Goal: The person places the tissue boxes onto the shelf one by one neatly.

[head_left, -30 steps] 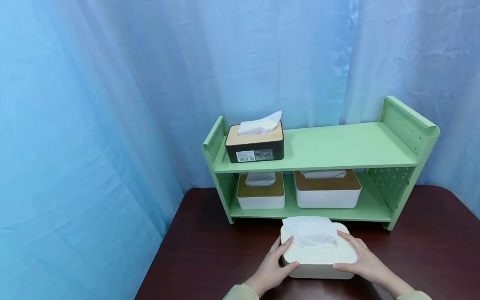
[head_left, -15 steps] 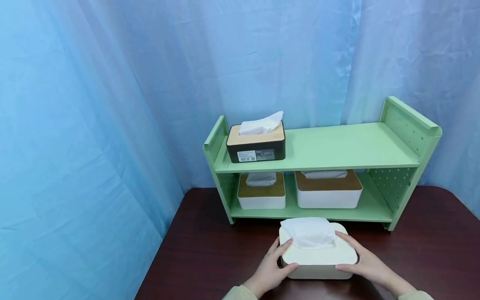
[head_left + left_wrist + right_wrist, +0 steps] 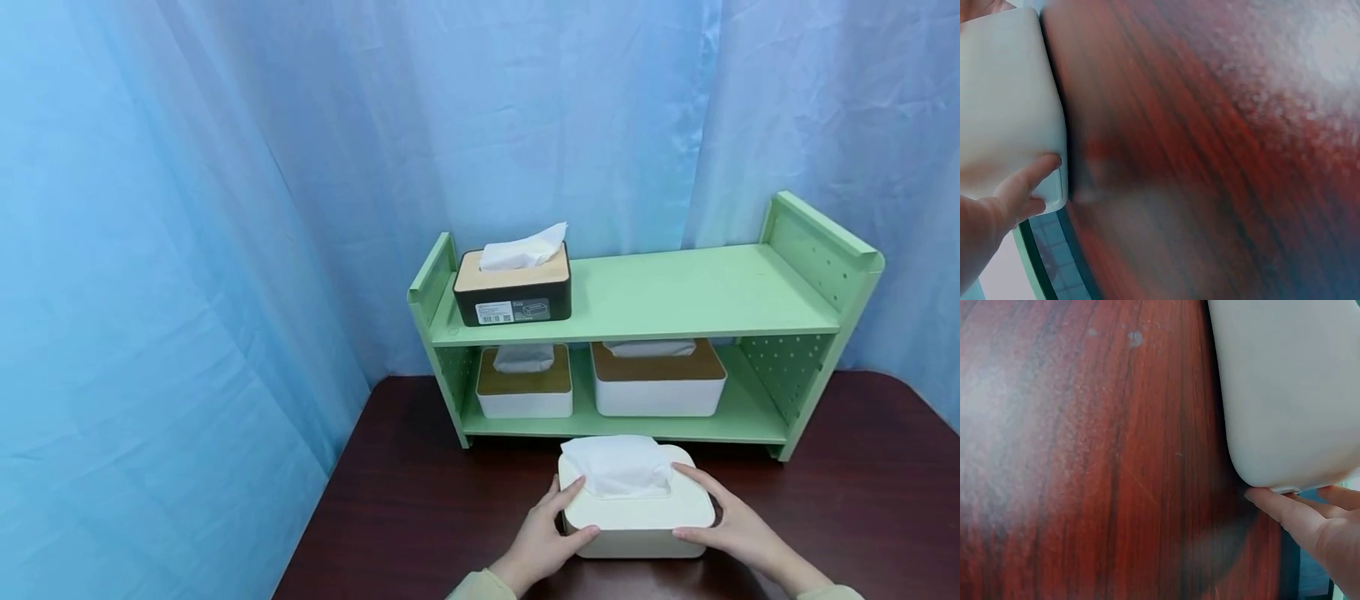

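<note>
A cream tissue box (image 3: 637,523) with a white tissue (image 3: 618,465) sticking out of its top stands on the dark wooden table (image 3: 420,508), just in front of the green shelf (image 3: 675,292). My left hand (image 3: 547,535) grips the box's left end, thumb on the front and fingers at the side. My right hand (image 3: 723,521) grips its right end the same way. In the left wrist view the box (image 3: 1004,106) sits on the table with my left hand (image 3: 1004,203) against its edge. The right wrist view shows the box (image 3: 1291,387) and my right hand (image 3: 1310,525) at its lower corner.
On the shelf's upper board, at the left, stands a black tissue box (image 3: 512,292) with a wooden lid. Two white boxes (image 3: 523,392) (image 3: 657,387) with wooden lids fill the lower board. Blue curtains (image 3: 187,250) hang behind and at the left.
</note>
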A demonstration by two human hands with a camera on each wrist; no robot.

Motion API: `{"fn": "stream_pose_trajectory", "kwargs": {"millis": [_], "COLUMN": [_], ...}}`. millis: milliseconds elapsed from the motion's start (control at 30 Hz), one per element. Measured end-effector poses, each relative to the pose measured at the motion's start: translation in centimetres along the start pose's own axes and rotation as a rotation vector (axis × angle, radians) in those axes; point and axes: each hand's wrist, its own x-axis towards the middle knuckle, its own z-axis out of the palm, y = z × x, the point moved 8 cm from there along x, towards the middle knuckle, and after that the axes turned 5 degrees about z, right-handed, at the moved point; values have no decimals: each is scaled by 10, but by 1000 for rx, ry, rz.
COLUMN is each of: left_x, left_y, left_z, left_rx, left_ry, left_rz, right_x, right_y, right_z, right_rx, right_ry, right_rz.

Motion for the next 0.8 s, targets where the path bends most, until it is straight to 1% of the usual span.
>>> {"fn": "stream_pose_trajectory", "kwargs": {"millis": [200,433,567,600,667,767,800], "left_x": [0,-2,-4,-4,-3,-1,1], "left_y": [0,0,2,3,9,23,30], "left_z": [0,-2,-4,-5,-7,-13,-17], "left_rx": [-6,-20,-31,-35,-45,-63,-63], "left_ry": [23,41,58,61,61,57,55], "left_rz": [-14,-1,24,32,50,75,87], "right_x": [-1,-1,-3,-4,-7,-14,-17], "right_y": [-1,-3,-8,-10,-14,-27,-33], "right_z": [0,2,2,0,-7,-20,-26], "right_rx": [3,15,11,7,-33,-82,-91], "right_ry": [18,22,40,52,102,163,196], "right_rz": [-15,-15,-29,-43,-79,-133,-167]}}
